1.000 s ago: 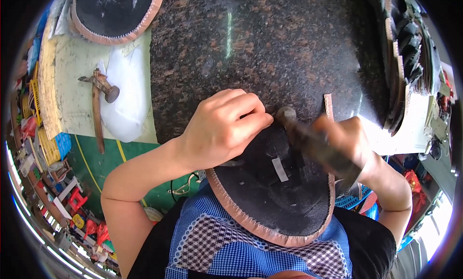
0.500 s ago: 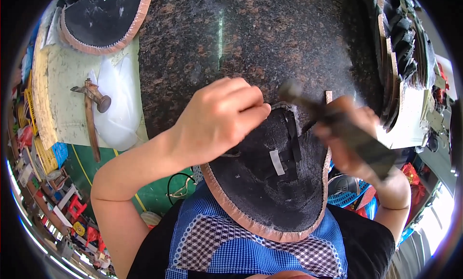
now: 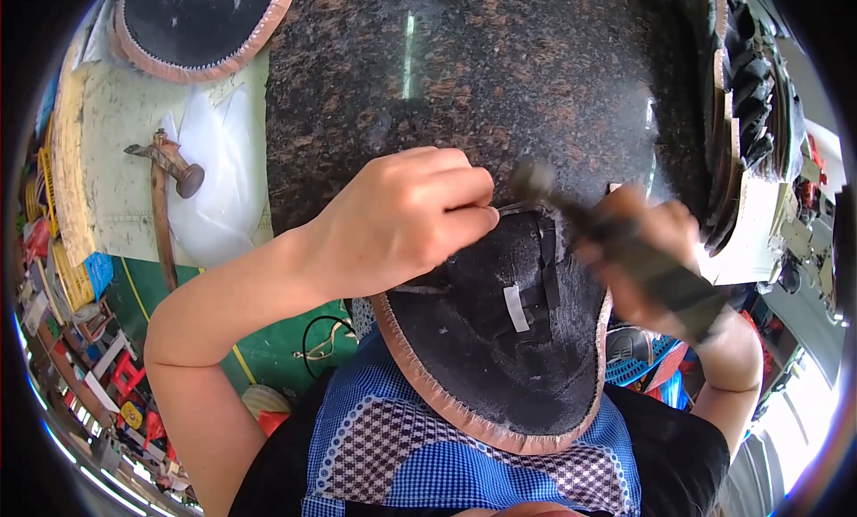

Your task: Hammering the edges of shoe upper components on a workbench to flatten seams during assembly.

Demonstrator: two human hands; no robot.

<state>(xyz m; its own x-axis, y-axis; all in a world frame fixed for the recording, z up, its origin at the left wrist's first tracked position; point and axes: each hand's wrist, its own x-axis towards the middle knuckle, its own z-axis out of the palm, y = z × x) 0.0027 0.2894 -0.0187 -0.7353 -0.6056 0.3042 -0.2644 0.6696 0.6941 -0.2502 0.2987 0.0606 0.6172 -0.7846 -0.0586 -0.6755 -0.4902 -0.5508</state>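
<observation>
A black piece with a tan, stitched curved rim, which looks like a shoe upper (image 3: 473,374), lies over the edge of the dark stone slab and hangs in front of my apron. My left hand (image 3: 411,213) pinches at its far edge with thumb and curled fingers; what is between the fingertips is hidden. My right hand (image 3: 643,245) is wrapped round a dark hammer-like tool (image 3: 683,294), smeared by motion. The tool's rounded end (image 3: 533,179) hovers beside the left fingertips. A white tag (image 3: 516,309) and dark straps show on the upper's inside.
A wooden-handled hammer (image 3: 161,204) rests at the left beside a crumpled white plastic sheet (image 3: 214,178). Another black upper (image 3: 196,26) lies far left. Stacked dark pieces (image 3: 745,115) line the right of the stone slab (image 3: 428,79). A blue basket (image 3: 638,365) stands below right.
The tool in my right hand is in motion, its rounded end slightly lower than before. My left hand keeps its pinch at the upper's edge. The whole view has shifted slightly.
</observation>
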